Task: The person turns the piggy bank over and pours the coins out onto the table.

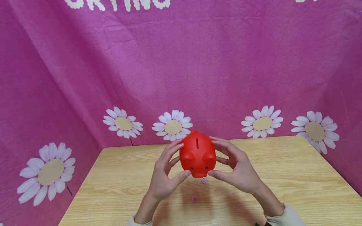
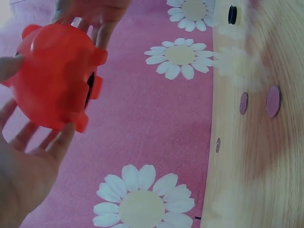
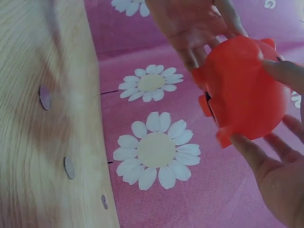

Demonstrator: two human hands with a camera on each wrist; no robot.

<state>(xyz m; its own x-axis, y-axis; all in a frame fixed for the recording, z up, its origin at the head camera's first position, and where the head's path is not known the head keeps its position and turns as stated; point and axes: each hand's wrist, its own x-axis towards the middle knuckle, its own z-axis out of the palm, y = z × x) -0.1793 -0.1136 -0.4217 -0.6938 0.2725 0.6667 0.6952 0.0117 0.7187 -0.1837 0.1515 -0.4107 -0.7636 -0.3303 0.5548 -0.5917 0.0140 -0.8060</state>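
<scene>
Both hands hold a red piggy bank (image 1: 198, 153) up above the wooden table, its snout toward the person and the coin slot on top. My left hand (image 1: 164, 175) grips one side, thumb by the snout and fingers spread along the flank. On the other side my right hand (image 1: 240, 166) grips it the same way. In the left wrist view, a dark round patch (image 2: 90, 85) shows on the underside between the feet. Below lie small pinkish coin-like discs: one disc (image 1: 194, 198) nearer the person, another disc (image 1: 204, 180) just under the snout.
The wooden table (image 1: 127, 179) ends at a pink cloth backdrop (image 1: 198, 69) printed with white daisies. A third disc (image 2: 218, 145) lies near the table's far edge. In the left wrist view a small black round cap (image 2: 232, 15) also stands out on the table.
</scene>
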